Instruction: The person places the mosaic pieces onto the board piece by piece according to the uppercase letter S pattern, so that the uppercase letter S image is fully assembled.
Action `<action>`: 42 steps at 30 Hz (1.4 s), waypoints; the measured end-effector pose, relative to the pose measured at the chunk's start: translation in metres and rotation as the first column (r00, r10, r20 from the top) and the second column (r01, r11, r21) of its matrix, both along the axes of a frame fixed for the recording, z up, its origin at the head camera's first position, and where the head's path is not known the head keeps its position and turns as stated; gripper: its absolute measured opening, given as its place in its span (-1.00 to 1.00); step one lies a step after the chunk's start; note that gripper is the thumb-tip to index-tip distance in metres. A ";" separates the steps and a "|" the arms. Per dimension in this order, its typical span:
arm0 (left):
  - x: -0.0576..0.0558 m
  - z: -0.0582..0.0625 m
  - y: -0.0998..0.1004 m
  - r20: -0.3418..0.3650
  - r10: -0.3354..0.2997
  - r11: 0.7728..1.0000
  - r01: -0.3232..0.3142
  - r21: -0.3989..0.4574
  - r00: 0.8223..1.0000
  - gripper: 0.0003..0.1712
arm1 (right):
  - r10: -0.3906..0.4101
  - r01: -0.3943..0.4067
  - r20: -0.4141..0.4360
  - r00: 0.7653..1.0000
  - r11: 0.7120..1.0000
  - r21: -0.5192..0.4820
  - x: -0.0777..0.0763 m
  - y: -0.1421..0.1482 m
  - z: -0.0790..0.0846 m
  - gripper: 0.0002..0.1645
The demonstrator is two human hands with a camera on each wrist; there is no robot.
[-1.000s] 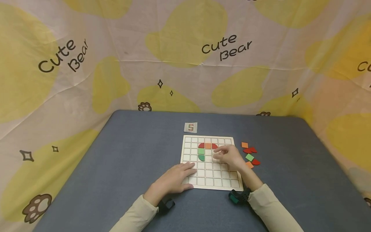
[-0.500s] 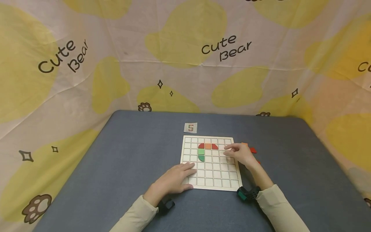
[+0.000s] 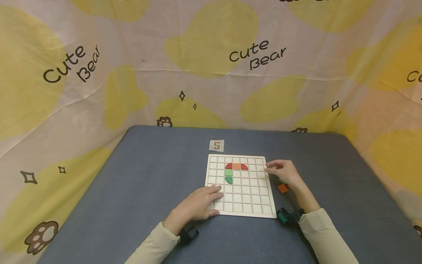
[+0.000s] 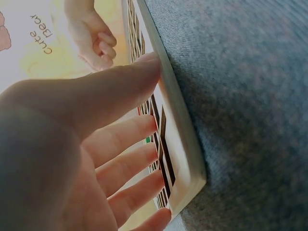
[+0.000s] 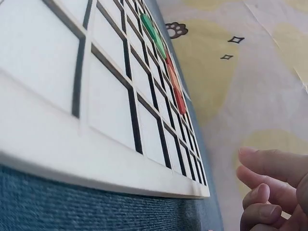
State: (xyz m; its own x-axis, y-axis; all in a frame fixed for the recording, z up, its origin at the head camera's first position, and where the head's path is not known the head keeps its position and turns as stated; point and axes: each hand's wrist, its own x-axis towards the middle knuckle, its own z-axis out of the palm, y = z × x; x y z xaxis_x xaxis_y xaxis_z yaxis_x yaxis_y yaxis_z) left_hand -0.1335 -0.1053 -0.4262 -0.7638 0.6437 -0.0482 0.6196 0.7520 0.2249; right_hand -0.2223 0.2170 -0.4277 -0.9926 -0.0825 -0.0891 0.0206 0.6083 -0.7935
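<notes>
A pale square grid board (image 3: 242,198) lies on the table. Set in its cells are a red piece (image 3: 229,166), an orange square (image 3: 236,166), another red piece (image 3: 244,167), a light green square (image 3: 229,172) and a dark green rounded piece (image 3: 229,180). My left hand (image 3: 197,202) rests with fingers spread on the board's front left, its thumb on the near edge in the left wrist view. At the right border hovers my right hand (image 3: 285,171), thumb and index finger slightly apart, nothing visible between them. Loose pieces beneath it are mostly hidden; an orange square (image 3: 282,188) shows.
Beyond the board lies a small card (image 3: 216,145) printed with a coloured S-like figure on a grid. The dark blue table (image 3: 148,165) reaches back to a patterned cloth backdrop (image 3: 204,84).
My right hand has moved rightward from the board's cells to its right border, now covering most of the loose pieces. The left hand and the set pieces stay put.
</notes>
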 end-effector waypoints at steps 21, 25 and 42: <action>0.000 -0.001 -0.001 -0.014 -0.012 1.000 0.012 0.000 1.000 -0.39 | -0.073 0.073 0.029 0.997 0.997 -0.026 -0.016 0.030 -0.005 -0.52; 0.001 -0.001 -0.001 -0.023 -0.014 1.000 0.014 -0.001 1.000 -0.39 | -0.084 0.084 0.029 0.996 0.996 -0.014 -0.020 0.034 -0.007 -0.51; -0.001 -0.002 -0.001 -0.014 -0.010 1.000 0.009 -0.004 1.000 -0.39 | -0.086 0.075 0.087 0.992 0.990 0.123 -0.031 0.042 -0.013 -0.50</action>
State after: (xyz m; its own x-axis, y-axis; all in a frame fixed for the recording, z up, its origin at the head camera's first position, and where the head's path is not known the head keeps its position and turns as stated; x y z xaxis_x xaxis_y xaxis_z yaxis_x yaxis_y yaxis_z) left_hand -0.1342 -0.1061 -0.4284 -0.7582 0.6508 -0.0401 0.6298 0.7469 0.2132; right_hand -0.2537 0.2588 -0.4403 -0.9827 0.0145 -0.1846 0.1432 0.6919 -0.7077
